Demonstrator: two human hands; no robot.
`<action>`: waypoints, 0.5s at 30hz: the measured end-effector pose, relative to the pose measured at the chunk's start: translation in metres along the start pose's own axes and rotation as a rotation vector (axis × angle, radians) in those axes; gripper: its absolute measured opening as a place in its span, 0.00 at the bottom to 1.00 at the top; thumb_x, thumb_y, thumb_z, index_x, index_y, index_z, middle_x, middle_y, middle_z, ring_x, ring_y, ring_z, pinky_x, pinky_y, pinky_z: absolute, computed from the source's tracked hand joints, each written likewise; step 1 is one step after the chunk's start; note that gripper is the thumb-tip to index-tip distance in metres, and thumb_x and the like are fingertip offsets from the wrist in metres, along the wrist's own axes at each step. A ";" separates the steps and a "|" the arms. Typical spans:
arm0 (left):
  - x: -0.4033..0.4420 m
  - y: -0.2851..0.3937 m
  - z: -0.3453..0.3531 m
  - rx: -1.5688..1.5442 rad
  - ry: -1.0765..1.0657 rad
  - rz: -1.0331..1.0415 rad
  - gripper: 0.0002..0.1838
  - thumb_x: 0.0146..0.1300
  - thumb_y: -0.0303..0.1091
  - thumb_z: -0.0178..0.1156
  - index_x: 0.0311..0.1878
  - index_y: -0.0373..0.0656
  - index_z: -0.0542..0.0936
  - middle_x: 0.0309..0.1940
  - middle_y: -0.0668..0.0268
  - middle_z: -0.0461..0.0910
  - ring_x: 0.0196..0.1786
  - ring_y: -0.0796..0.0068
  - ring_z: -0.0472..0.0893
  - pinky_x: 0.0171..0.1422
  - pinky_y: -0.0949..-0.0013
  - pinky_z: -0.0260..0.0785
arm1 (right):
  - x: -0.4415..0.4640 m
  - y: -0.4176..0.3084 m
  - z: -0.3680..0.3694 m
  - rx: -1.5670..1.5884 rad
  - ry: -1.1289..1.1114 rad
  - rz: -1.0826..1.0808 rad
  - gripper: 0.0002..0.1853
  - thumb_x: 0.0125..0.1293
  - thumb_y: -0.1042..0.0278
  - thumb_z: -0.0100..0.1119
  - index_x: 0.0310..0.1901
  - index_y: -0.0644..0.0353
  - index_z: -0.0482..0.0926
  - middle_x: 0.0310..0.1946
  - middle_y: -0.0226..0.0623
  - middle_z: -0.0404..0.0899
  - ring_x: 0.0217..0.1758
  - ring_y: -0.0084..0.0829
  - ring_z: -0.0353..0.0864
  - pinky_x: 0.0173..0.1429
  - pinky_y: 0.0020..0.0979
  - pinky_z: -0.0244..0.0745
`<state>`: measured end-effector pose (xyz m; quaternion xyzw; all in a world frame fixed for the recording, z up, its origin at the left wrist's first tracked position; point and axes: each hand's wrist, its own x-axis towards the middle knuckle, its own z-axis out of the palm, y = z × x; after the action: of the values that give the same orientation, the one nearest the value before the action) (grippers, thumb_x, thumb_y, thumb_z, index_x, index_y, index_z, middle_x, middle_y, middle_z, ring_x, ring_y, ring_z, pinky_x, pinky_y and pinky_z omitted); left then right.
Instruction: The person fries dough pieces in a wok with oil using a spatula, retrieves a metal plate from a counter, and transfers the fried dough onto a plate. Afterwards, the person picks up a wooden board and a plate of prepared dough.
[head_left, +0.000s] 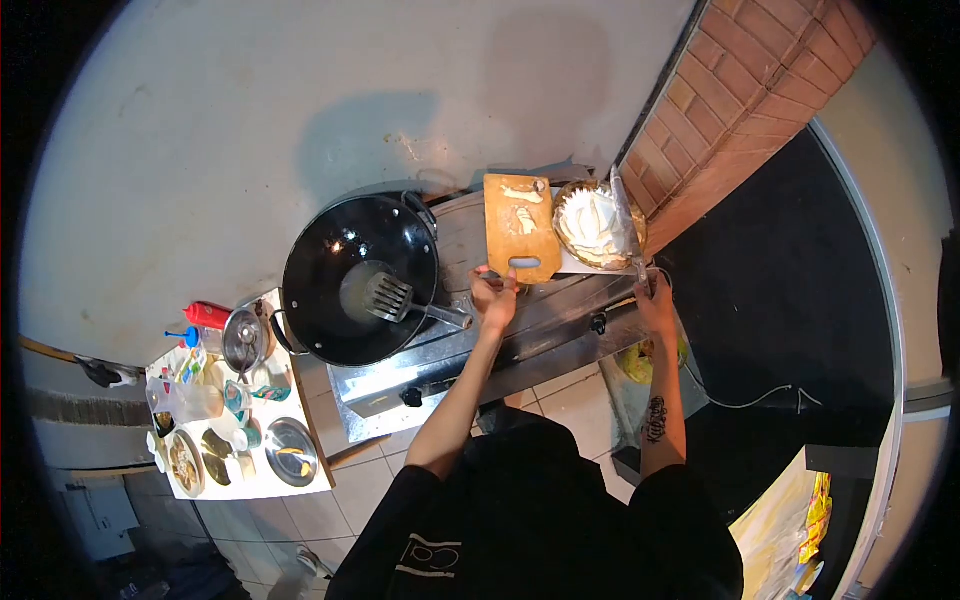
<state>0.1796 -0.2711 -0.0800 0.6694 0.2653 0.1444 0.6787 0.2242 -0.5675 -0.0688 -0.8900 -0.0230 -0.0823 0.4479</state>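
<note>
My right hand [655,300] is closed around the handle of a knife [624,218], whose broad blade points away from me. The blade lies over the right side of a round, gold-rimmed dish [560,235] heaped with pale slices [588,222]. Left of the dish is a wooden cutting board [518,240] with a slot handle at its near end. A few pale pieces [525,218] rest on it. At the board's near left corner, my left hand [493,300] has its fingers curled and appears to grip the edge.
A black wok [335,215] with liquid in its bottom sits on the metal stove [375,385] at left, a slotted spatula [395,300] inside. A side table [245,488] carries bowls, bottles and a metal plate [292,435]. A brick pillar [700,140] rises at right.
</note>
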 end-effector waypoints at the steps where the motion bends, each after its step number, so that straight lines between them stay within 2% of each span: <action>1: -0.003 0.004 0.000 -0.035 0.011 -0.014 0.23 0.58 0.31 0.65 0.49 0.39 0.61 0.20 0.66 0.75 0.21 0.75 0.78 0.24 0.73 0.68 | 0.002 0.004 -0.002 0.114 -0.057 0.064 0.09 0.64 0.71 0.54 0.41 0.66 0.71 0.34 0.35 0.74 0.34 0.26 0.72 0.35 0.33 0.67; 2: -0.005 0.008 -0.001 -0.069 0.023 -0.030 0.22 0.58 0.32 0.65 0.48 0.39 0.63 0.20 0.67 0.74 0.20 0.76 0.77 0.24 0.74 0.67 | 0.003 0.009 -0.004 0.113 -0.053 0.068 0.09 0.64 0.71 0.54 0.41 0.66 0.71 0.34 0.35 0.74 0.34 0.26 0.72 0.35 0.33 0.67; 4: -0.004 0.007 -0.002 -0.100 0.006 -0.068 0.20 0.57 0.32 0.66 0.45 0.39 0.65 0.20 0.67 0.74 0.20 0.78 0.76 0.23 0.74 0.66 | 0.003 -0.028 -0.010 0.427 -0.016 0.318 0.09 0.62 0.67 0.58 0.36 0.65 0.72 0.26 0.29 0.71 0.27 0.19 0.66 0.29 0.28 0.62; 5: -0.004 0.006 -0.002 -0.133 -0.006 -0.103 0.18 0.57 0.32 0.66 0.41 0.40 0.66 0.20 0.68 0.73 0.20 0.79 0.75 0.23 0.75 0.65 | 0.011 -0.016 -0.008 0.425 -0.018 0.323 0.09 0.62 0.67 0.58 0.36 0.65 0.72 0.26 0.29 0.71 0.27 0.19 0.66 0.29 0.28 0.62; 7: -0.009 0.010 -0.001 -0.170 -0.022 -0.148 0.17 0.56 0.32 0.67 0.38 0.40 0.66 0.19 0.69 0.72 0.21 0.79 0.75 0.22 0.75 0.65 | 0.032 0.006 -0.004 0.106 -0.013 0.297 0.13 0.61 0.62 0.61 0.29 0.63 0.74 0.18 0.25 0.67 0.20 0.15 0.62 0.22 0.25 0.55; 8: -0.011 0.014 0.000 -0.209 -0.038 -0.188 0.17 0.55 0.33 0.68 0.34 0.41 0.66 0.19 0.70 0.71 0.21 0.80 0.74 0.22 0.74 0.64 | 0.037 0.009 0.000 0.105 -0.013 0.300 0.13 0.61 0.62 0.61 0.29 0.63 0.74 0.18 0.25 0.67 0.20 0.15 0.62 0.22 0.25 0.55; 10: -0.010 0.010 0.005 -0.162 0.000 -0.142 0.18 0.54 0.33 0.69 0.33 0.42 0.66 0.20 0.70 0.71 0.21 0.81 0.73 0.21 0.75 0.63 | 0.042 -0.010 0.009 0.258 0.151 0.165 0.15 0.60 0.61 0.62 0.22 0.62 0.73 0.12 0.22 0.63 0.13 0.15 0.58 0.18 0.27 0.50; 15: -0.003 0.006 0.009 -0.054 0.116 -0.027 0.21 0.51 0.35 0.72 0.33 0.43 0.65 0.24 0.69 0.71 0.20 0.82 0.69 0.20 0.76 0.62 | 0.053 -0.013 0.016 0.303 0.147 0.261 0.15 0.61 0.63 0.62 0.22 0.60 0.73 0.14 0.23 0.64 0.15 0.15 0.58 0.18 0.26 0.50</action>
<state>0.1832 -0.2797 -0.0743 0.6378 0.3091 0.1810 0.6818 0.2774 -0.5493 -0.0589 -0.7994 0.1132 -0.0840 0.5841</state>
